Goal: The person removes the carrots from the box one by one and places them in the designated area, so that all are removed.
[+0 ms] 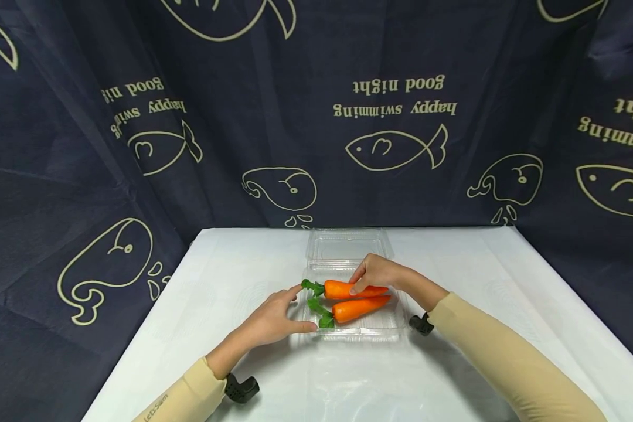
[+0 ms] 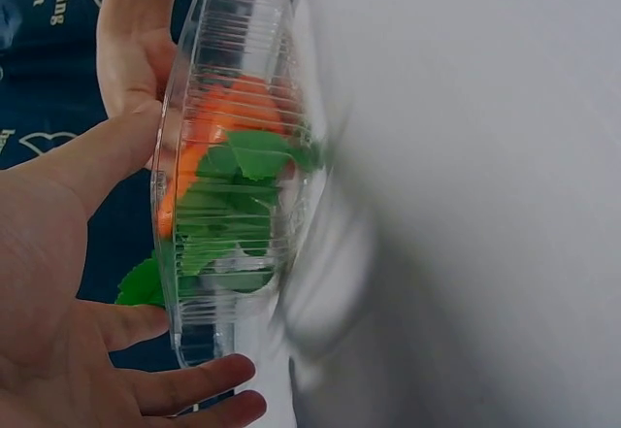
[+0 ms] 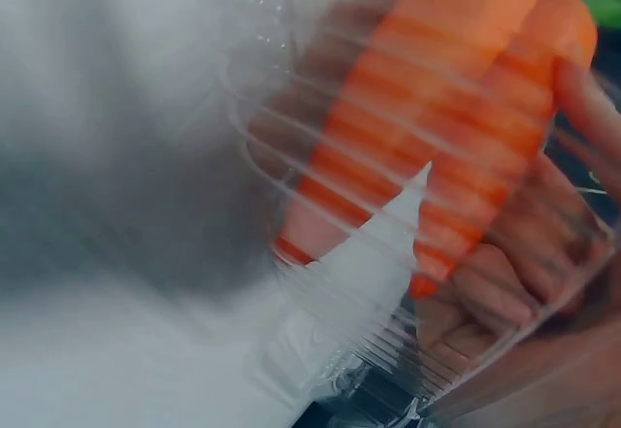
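Observation:
A clear plastic clamshell box stands on the white table with its lid folded back. Two orange carrots with green leafy tops lie side by side in it, the nearer carrot and the farther carrot. My right hand reaches into the box and pinches the farther carrot between thumb and fingers. At the box's left side is my left hand, thumb and fingers spread and fairly straight. Its thumb and index finger touch the rim near the green leaves.
A white cover lies over the table. Behind it hangs a dark blue curtain printed with fish and whales. Black wrist cameras sit on the left wrist and right wrist, close to the tabletop.

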Action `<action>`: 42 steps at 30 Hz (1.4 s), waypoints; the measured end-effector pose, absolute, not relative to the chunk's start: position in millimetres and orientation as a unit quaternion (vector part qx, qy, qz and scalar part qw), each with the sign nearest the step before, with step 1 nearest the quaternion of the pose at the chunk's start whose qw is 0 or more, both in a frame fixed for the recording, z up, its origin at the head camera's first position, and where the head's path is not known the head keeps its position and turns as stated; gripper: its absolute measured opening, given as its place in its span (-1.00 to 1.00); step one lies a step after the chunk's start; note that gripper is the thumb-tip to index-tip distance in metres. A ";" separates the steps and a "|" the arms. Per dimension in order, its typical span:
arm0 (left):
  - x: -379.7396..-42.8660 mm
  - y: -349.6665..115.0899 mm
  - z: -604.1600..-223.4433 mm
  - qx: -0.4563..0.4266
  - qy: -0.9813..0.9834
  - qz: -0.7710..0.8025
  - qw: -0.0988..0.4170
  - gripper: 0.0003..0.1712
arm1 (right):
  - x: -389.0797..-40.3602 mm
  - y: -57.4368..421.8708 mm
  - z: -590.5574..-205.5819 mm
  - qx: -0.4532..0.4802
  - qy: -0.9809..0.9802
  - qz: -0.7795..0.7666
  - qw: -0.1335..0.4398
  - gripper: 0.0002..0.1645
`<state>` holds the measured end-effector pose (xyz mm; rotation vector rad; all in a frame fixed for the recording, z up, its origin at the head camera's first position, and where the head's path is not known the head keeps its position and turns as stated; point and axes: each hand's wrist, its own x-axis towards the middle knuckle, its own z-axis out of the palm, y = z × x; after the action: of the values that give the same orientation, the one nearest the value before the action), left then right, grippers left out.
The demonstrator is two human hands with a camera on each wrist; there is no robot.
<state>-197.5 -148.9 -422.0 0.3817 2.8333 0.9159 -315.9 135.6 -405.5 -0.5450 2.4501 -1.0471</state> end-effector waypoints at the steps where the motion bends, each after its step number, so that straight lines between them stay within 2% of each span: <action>1: -197.4 -148.9 -422.2 0.126 0.942 0.304 0.069 0.22 | -315.8 135.8 -404.8 -0.196 0.881 -0.378 0.208 -0.69; 9: -197.9 -147.5 -422.2 0.136 0.942 0.301 0.063 0.17 | -316.3 137.0 -401.1 -0.194 0.880 -0.385 0.198 -0.67; 42: -197.5 -143.6 -423.4 0.143 0.936 0.316 0.063 0.19 | -310.9 150.5 -389.7 -0.195 0.883 -0.385 0.184 -0.67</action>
<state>-197.5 -143.6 -423.4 0.4324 2.8275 0.9553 -310.9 150.5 -389.7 -0.5512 2.4904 -1.0850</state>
